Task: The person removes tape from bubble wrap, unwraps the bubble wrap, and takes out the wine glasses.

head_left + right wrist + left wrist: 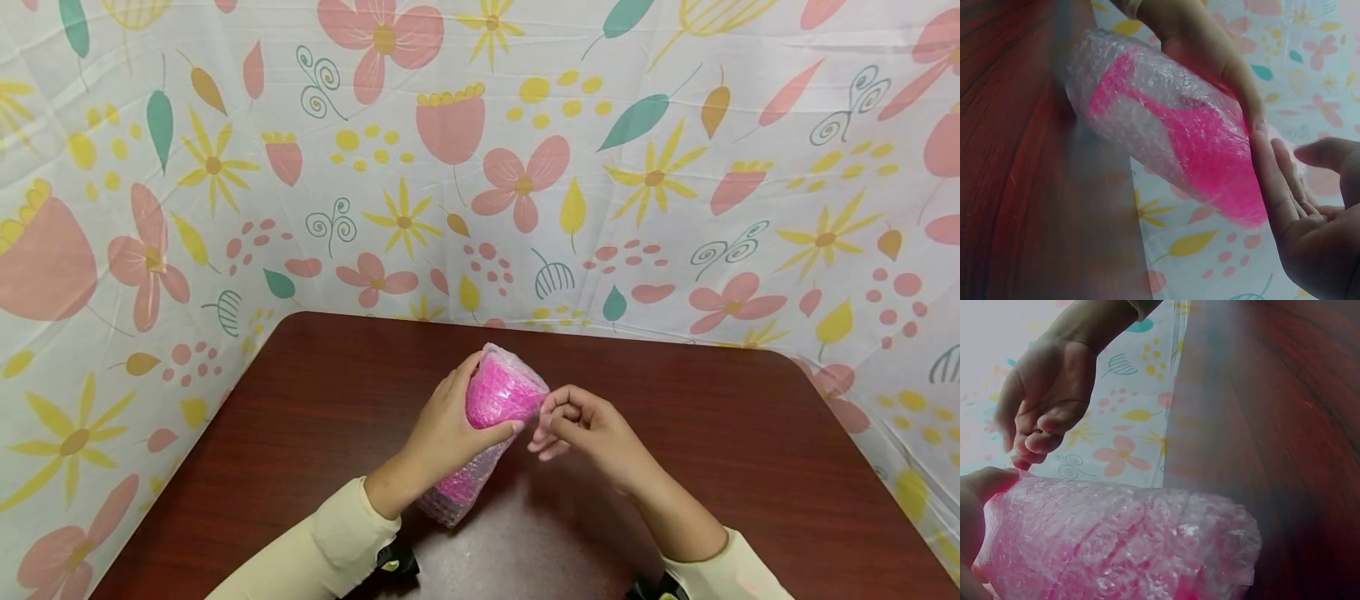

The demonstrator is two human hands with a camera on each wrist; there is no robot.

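Note:
A bright pink stemmed goblet [1210,150] shows through a layer of clear bubble wrap [1129,531]. My left hand [442,429] grips the wrapped goblet around its wide bowl end, thumb across the near side and fingers behind. It is tilted, bowl end up and away, with the foot end low over the table. My right hand [596,433] is at the right edge of the bowl end, fingertips right at the wrap there. Its fingers are loosely bent, and in the right wrist view the thumb stands a little apart from them.
A dark reddish-brown wooden table [300,400] lies under both hands. Behind it and along the sides hangs a white cloth [465,192] printed with pink, yellow and green flowers and leaves. Black straps [397,560] sit at both wrists by the cream sleeves [322,537].

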